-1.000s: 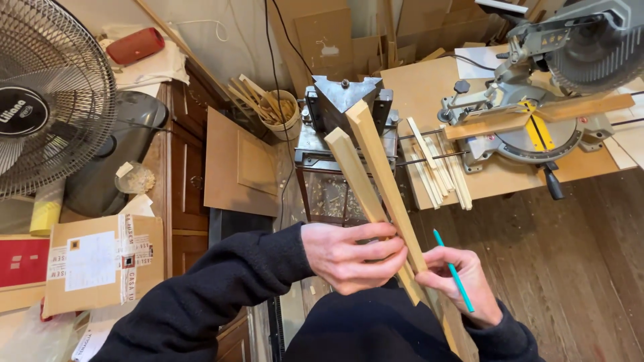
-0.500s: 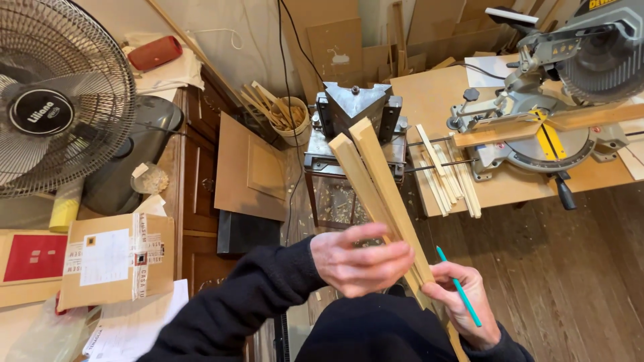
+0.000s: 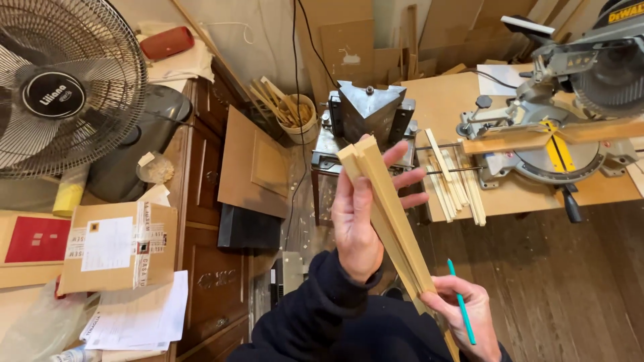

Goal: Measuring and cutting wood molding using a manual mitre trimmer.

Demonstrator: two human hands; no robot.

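**Desk:** Start at the hands. What does each one have?

**Photographer:** The left hand (image 3: 359,221) stands upright in mid-frame, palm flat against a bundle of pale wooden strips (image 3: 386,214). Its thumb lies along the near edge and its fingers (image 3: 409,179) are fanned out loosely behind the wood, so it steadies the bundle rather than clamping it. The right hand (image 3: 469,315) sits lower and nearer the body, closed around the bottom end of the same strips, with a teal pencil (image 3: 461,302) pinched between its fingers.

**Desk:** And how do the strips lie?

**Photographer:** Their long axis runs on a diagonal, from the right hand at lower right up and away to cut ends at upper left, just above the left hand's fingertips. The upper ends sit flush together. The left hand is nearer those ends; the right hand is nearer the pencil and the butt end.

**Desk:** What lies beyond?

**Photographer:** Straight behind the strip tops stands a metal vise-like stand (image 3: 365,114). To the right, a mitre saw (image 3: 570,100) rests on a board table (image 3: 443,100), with more thin strips (image 3: 456,177) lying loose beside it, well apart from the hands. A tub of offcuts (image 3: 295,117) stands near the wall. To the left are a fan (image 3: 60,87) and a cardboard parcel (image 3: 117,245).
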